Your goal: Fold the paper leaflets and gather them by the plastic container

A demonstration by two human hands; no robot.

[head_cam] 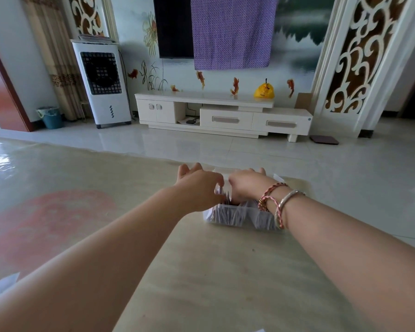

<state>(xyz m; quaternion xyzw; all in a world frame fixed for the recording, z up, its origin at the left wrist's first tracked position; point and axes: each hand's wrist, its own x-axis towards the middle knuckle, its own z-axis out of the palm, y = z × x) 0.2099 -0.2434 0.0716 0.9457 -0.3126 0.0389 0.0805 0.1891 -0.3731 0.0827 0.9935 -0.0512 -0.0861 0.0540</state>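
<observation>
Pale tiles run across the floor [261, 144] to a low white TV cabinet [223, 111] on the far wall, with a yellow bag [264, 91] on top, a purple cloth [233, 32] draped over part of the dark screen above it, and a white air cooler [101, 82] standing off to the left. Closer in, a beige desk [201, 271] fills the lower half of the head view, and near its far edge sits the clear plastic container [230, 218], packed with folded white leaflets [225, 213] standing on edge.

Both arms stretch out to that container. The left hand [198, 185] hovers over its left end with the outer fingers spread and the thumb side curled down onto the tops of the leaflets; it seems to pinch a few, though the blur keeps me from being certain. The right hand [247, 183] (bracelets [277, 204] on its wrist) reaches in from the other side, fingers bent down among the papers; whether it actually holds any I cannot tell, since the fingertips are hidden. My guess is that the hands meet there to sort out or draw a bunch of leaflets for folding.

One loose sheet [3, 283] lies at the desk's near left edge, well apart from the container.
</observation>
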